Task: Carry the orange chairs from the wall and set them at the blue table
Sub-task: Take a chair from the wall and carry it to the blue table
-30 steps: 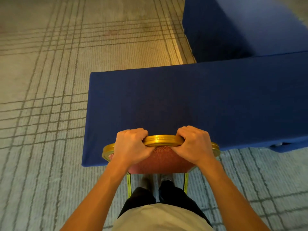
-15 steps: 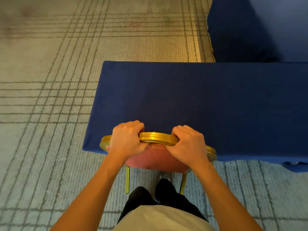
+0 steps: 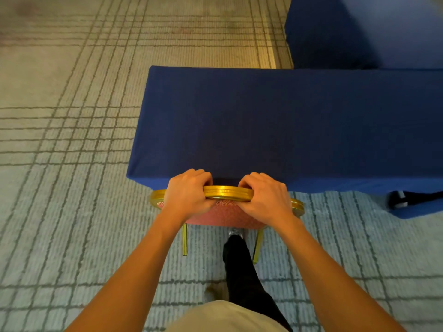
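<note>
Carpet (image 3: pixel 60 164): pale, crossed by grey grid lines, it fills the left of the view and runs under everything else.

Left hand (image 3: pixel 188 192): its grip is closed round the chair (image 3: pixel 227 192) at the left part of the top rail. The fingers are curled over the far side and the knuckles face up.

Chair: the frame is gold-coloured metal, with a ridged, curved top rail. The back panel below the rail is reddish-orange fabric with a fine pattern. Two slim yellow-gold rear legs (image 3: pixel 184 240) drop toward the carpet (whether their feet bear on it cannot be told). The chair stands at the near left end of the bench (image 3: pixel 287 128), with its top rail at the edge of the blue cloth. The seat is hidden under that cloth.

Right hand (image 3: pixel 265 197): its grip is closed round the right part of the same rail, fingers curled over it. A bare length of rail shows between the two hands.

Bench: it is draped in dark blue cloth and extends to the right edge of the view. A second blue-draped bench (image 3: pixel 359 32) stands beyond it at upper right.

Castor (image 3: pixel 398 198): a small wheel shows under the cloth hem at far right.
</note>
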